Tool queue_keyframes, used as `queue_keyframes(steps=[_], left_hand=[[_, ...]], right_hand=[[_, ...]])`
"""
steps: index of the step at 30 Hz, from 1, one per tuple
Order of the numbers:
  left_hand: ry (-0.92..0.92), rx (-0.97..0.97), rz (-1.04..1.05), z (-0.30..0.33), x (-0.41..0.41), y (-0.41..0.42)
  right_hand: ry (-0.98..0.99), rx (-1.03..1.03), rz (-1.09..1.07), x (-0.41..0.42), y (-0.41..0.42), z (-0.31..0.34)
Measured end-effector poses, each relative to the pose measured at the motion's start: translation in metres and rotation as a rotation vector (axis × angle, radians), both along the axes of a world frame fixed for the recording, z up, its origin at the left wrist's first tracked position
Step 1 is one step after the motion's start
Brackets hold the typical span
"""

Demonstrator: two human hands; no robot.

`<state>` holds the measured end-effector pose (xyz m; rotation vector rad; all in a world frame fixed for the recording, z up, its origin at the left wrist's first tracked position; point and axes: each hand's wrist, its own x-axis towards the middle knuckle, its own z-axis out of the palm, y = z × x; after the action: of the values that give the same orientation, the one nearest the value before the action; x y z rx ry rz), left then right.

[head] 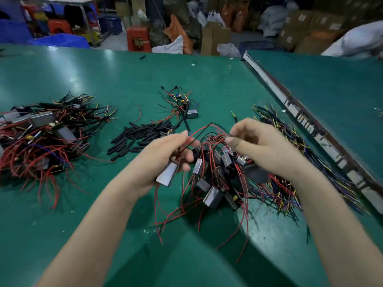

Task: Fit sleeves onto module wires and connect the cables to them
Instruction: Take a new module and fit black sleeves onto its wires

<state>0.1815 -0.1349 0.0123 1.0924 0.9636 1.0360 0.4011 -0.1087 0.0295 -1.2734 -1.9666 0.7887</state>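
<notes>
Your left hand (163, 160) is curled round a grey module (167, 175), which hangs out below your fingers (187, 156) with its long face tilted toward you. The module's red and black wires (191, 139) rise up between your thumb and forefinger and arc across to your right hand (261, 148). There your thumb and forefinger tips (232, 135) pinch the end of a thin wire; the other right fingers are curled in, and the blur keeps me from telling whether a sleeve sits on that wire.

Directly under and between your two hands lies a tangled heap of unfinished modules (215, 179), grey blocks with red leads trailing toward you across the green table (62, 214). Just beyond your right knuckles and off to their outer side spreads a sheaf of multicoloured cables (290, 183) with yellow tips.

Past your left fingertips, a little to their outer side, is a loose pile of short black sleeves (141, 135). Farther out on that side sits a big heap of modules (45, 133), many of its wires carrying black tubing. Straight ahead of your fingertips, beyond the sleeves, one module with cables (184, 105) lies by itself. A metal rail (275, 88) edges the table beyond your right hand, and cardboard boxes (300, 23) and red stools (138, 38) stand past the far edge.
</notes>
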Motion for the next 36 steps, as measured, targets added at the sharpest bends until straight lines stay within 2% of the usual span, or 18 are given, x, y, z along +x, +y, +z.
queue_keyframes(steps=[5, 11, 19, 26, 28, 30, 33, 36], left_hand=[[0.008, 0.099, 0.070, -0.008, -0.002, -0.015], [-0.150, 0.145, 0.154, 0.000, 0.001, -0.034], [-0.402, 0.115, 0.291, 0.006, 0.001, -0.052], [-0.196, 0.241, 0.561, -0.008, -0.003, -0.060], [-0.206, 0.240, 0.637, -0.012, -0.010, -0.059], [-0.295, 0.207, 0.639, -0.017, -0.021, -0.059], [-0.531, 0.206, 0.656, -0.023, -0.036, -0.060], [-0.620, 0.197, 0.818, -0.031, -0.047, -0.062]], right_hand=[[0.116, 0.020, 0.002, -0.040, -0.013, -0.022], [0.387, 0.080, -0.061, -0.070, -0.030, -0.020], [0.690, -0.091, -0.027, -0.094, -0.054, -0.018], [0.757, -0.074, -0.077, -0.122, -0.075, -0.033], [0.818, -0.155, -0.149, -0.126, -0.075, -0.036], [0.902, -0.302, -0.194, -0.126, -0.073, -0.036], [1.176, -0.575, -0.221, -0.126, -0.068, -0.034], [1.420, -0.863, -0.319, -0.132, -0.068, -0.038]])
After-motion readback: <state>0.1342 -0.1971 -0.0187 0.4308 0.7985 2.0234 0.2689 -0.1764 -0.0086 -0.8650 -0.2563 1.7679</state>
